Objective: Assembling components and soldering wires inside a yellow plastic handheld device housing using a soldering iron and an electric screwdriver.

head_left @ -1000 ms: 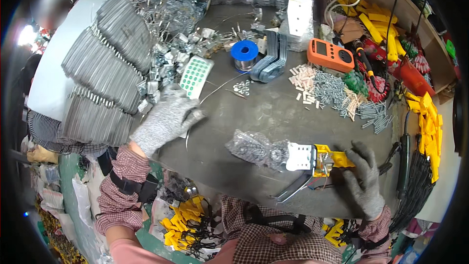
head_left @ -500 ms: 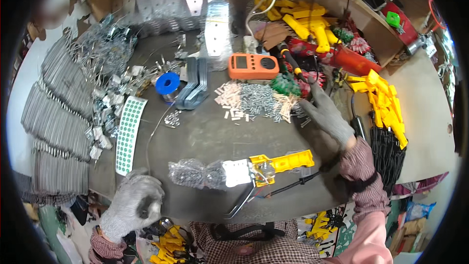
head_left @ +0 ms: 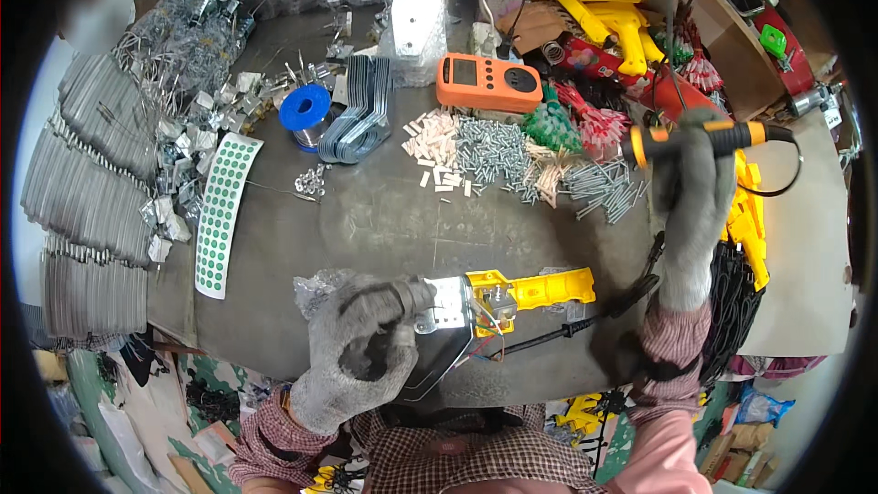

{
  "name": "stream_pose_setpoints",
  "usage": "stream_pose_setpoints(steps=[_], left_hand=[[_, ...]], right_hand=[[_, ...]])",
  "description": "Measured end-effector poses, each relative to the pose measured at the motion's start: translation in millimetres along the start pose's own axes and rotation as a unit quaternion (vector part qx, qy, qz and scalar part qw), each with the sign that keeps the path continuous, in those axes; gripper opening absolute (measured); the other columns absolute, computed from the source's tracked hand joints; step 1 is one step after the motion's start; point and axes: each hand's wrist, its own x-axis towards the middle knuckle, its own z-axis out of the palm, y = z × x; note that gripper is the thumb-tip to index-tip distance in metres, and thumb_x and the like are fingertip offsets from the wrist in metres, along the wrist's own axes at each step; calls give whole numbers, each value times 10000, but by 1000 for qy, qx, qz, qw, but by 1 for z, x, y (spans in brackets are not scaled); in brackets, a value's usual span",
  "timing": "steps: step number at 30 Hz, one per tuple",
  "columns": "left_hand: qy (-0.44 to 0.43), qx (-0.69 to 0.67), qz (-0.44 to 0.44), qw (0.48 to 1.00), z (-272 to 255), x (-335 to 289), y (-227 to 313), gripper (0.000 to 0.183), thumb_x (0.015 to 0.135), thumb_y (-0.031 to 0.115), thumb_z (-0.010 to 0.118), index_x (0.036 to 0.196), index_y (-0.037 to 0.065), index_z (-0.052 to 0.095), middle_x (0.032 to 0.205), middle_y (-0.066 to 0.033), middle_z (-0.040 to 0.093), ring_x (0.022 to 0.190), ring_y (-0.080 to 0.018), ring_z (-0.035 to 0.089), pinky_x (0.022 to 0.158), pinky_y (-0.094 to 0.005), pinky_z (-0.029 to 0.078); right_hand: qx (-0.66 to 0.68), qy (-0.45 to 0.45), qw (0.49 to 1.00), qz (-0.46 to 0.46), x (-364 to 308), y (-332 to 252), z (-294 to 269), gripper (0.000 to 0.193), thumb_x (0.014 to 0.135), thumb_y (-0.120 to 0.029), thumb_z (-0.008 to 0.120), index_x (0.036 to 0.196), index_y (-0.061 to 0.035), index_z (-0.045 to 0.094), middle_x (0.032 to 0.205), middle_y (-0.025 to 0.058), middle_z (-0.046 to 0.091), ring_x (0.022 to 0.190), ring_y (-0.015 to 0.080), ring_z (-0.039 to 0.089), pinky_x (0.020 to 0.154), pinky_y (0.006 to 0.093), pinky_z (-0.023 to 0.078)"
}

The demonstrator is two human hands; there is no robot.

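My right hand (head_left: 688,210), in a grey glove, is raised over the right side of the bench. Its fingers are wrapped round a black-and-yellow corded electric screwdriver (head_left: 651,144), held nearly level. My left hand (head_left: 361,343), also gloved, curls its fingers at the left end of a shiny metal plate (head_left: 449,304); anything pinched there is hidden. The plate joins an opened yellow plastic handle (head_left: 558,288) with small parts and thin wires inside. A black cable (head_left: 540,338) runs right from it. Bubble wrap (head_left: 315,291) shows partly behind my left hand.
Screws (head_left: 494,155) and pale tubes (head_left: 433,139) lie beyond, below an orange meter (head_left: 489,82). A blue solder spool (head_left: 305,110), bent metal strips (head_left: 358,114) and a green-dotted sticker sheet (head_left: 226,220) are leftward. Yellow handles (head_left: 748,220) and black cables (head_left: 732,302) crowd the right.
My right hand has brought the hanging screwdriver nearer and to the right. My left hand has moved right and up from the bench edge to the metal plate.
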Motion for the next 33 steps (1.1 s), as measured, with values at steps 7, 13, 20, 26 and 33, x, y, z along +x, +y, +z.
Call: stream_pose_setpoints(steps=[7, 13, 20, 26, 33], left_hand=[[-6, -101, -114, 988, 25, -3, 2, 375, 887, -100, 609, 1256, -36, 584, 1053, -129, 682, 945, -182, 678, 841, -294, 544], [8, -75, -83, 994, 29, -6, -7, 412, 884, -113, 601, 1287, -32, 578, 1097, -148, 672, 973, -198, 685, 866, -304, 545], [10, -64, -101, 993, 30, -2, -4, 387, 869, -130, 603, 1247, -42, 610, 1137, -149, 675, 987, -202, 694, 878, -310, 553], [34, -45, -86, 995, 36, -3, -10, 386, 864, -147, 618, 1236, -45, 604, 1195, -169, 672, 1043, -214, 698, 895, -316, 566], [4, -32, -88, 996, 34, 0, -7, 424, 835, -134, 616, 1243, -23, 603, 1187, -178, 670, 991, -280, 686, 879, -361, 548]], right_hand=[[294, -53, 911, 285, -24, 55, 16, 269, 1060, -335, 470, 1068, -86, 572, 612, -12, 540, 379, 69, 369, 343, 224, 274], [330, -131, 896, 268, -24, 81, 23, 248, 1049, -315, 522, 1058, -80, 598, 649, 16, 587, 357, 54, 354, 307, 199, 243], [300, -149, 905, 263, -24, 84, 26, 256, 1052, -336, 517, 1012, -93, 585, 567, -12, 520, 332, 71, 301, 344, 219, 254], [324, -148, 897, 264, -24, 85, 27, 249, 1054, -327, 508, 956, -104, 559, 539, -21, 489, 325, 73, 288, 337, 219, 244], [264, -135, 918, 264, -25, 83, 21, 298, 1075, -345, 440, 1080, -82, 579, 559, -19, 480, 368, 75, 313, 355, 239, 233]])
